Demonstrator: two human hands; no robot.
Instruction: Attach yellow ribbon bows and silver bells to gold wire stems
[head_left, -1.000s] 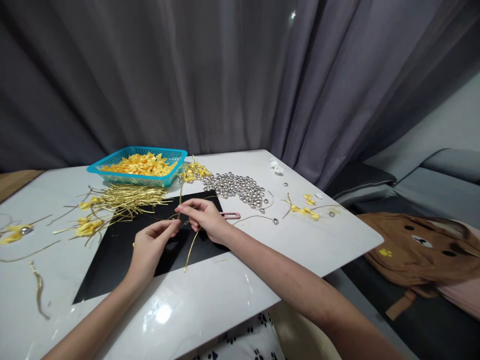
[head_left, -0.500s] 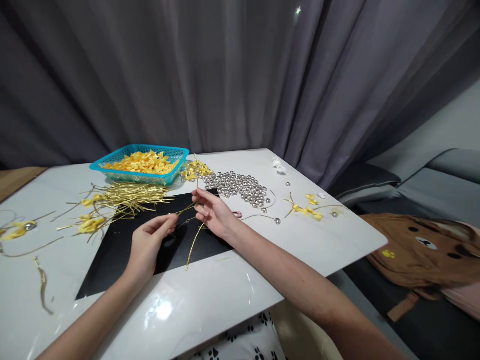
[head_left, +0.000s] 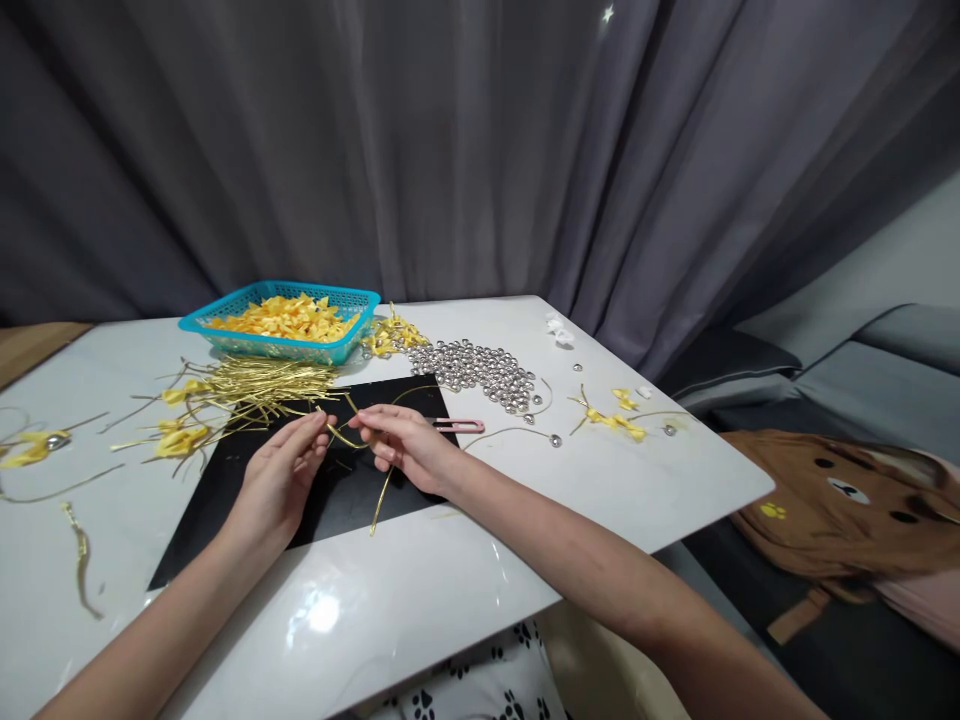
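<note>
Over the black mat (head_left: 330, 510), my left hand (head_left: 281, 475) and my right hand (head_left: 405, 445) face each other, both closed in a pinch. A thin gold cord (head_left: 346, 440) bends between their fingertips, and each hand grips a part of it. Another gold strand (head_left: 381, 505) hangs or lies below my right fingers; whether it is the same cord I cannot tell. Beside my right wrist, a pink-handled tool (head_left: 469, 426) lies partly on the mat. Beyond my left hand is a pile of gold cords (head_left: 274, 380).
A blue basket (head_left: 352, 350) of yellow ribbon pieces (head_left: 292, 318) stands at the back left. Several silver beads (head_left: 480, 370) spread across the white table (head_left: 645, 490). Yellow bows on cords lie left (head_left: 180, 438) and right (head_left: 619, 425). A brown bear-faced backpack (head_left: 817, 520) rests beyond the table's right edge.
My right hand has moved left and slightly down, my left hand slightly left and up. The cord between them now curves, and more of the pink-handled tool shows.
</note>
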